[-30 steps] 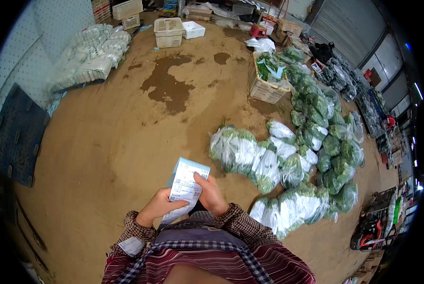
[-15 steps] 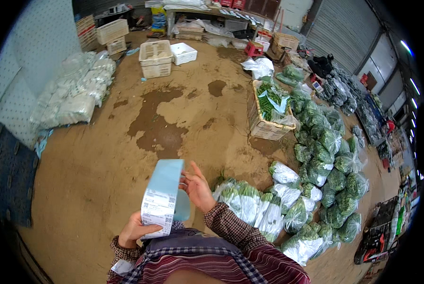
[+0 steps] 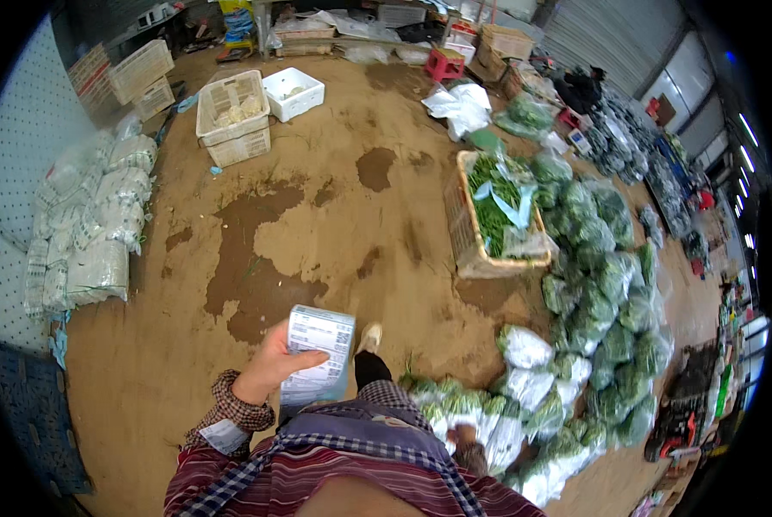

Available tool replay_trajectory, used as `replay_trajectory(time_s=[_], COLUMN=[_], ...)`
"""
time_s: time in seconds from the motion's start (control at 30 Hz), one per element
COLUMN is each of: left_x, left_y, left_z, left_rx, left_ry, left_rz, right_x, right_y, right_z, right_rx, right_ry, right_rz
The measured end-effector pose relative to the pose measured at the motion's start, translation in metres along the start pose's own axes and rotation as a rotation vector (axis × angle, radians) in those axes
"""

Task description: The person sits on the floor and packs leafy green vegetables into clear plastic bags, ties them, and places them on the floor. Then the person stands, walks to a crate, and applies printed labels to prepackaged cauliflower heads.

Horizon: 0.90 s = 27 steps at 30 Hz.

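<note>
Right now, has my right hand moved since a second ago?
Yes, rightward: your right hand was left of the bagged greens on the floor, and now reaches down to them.

Label strip (image 3: 324, 334): print, square codes, too small to read | sleeve sticker (image 3: 224, 436): illegible

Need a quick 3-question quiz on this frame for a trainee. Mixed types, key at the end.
1. What does the left hand hold?
2. True or false: the right hand is down at the bagged greens.
3. In the picture, where is the white foam box relative to the cream crate next to it?
A) left
B) right
C) on top

Key:
1. A printed paper strip.
2. True.
3. B.
</note>
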<state>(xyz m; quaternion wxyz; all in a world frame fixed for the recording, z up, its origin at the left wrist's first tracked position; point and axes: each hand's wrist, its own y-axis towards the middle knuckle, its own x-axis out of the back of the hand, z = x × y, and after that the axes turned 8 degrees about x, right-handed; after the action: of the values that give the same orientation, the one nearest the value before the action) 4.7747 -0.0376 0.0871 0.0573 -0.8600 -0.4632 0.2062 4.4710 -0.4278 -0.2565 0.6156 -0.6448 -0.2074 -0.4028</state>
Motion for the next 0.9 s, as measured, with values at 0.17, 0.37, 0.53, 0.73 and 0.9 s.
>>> replay_trajectory(time_s=[0.17,0.37,0.53,0.73,0.9], left_x=[0.009,0.052,0.096,0.173,0.21], left_y=[0.163,0.307,0.441,0.654,0.811], left_z=[-0.051,-0.131,-0.163,-0.223,-0.321], left_rx=[0.036,-0.025,-0.08,-0.115,-0.081], left_ry=[-0.013,-0.084,-0.192,-0.146,-0.223], left_rz=[0.015,-0.075,-0.142,-0.136,-0.022], right_x=[0.053,0.367,0.589,0.699,0.67], right_y=[0.12,0.365,0.547,0.726,0.78], right_z=[-0.022,0.037,0.097,0.133,0.031], right_rx=[-0.302,-0.109,0.246,0.449,0.12], right_ry=[0.731,1.159,1.433,1.288,1.156], right_rz=[0.065,-0.287,-0.358,-0.254,-0.116])
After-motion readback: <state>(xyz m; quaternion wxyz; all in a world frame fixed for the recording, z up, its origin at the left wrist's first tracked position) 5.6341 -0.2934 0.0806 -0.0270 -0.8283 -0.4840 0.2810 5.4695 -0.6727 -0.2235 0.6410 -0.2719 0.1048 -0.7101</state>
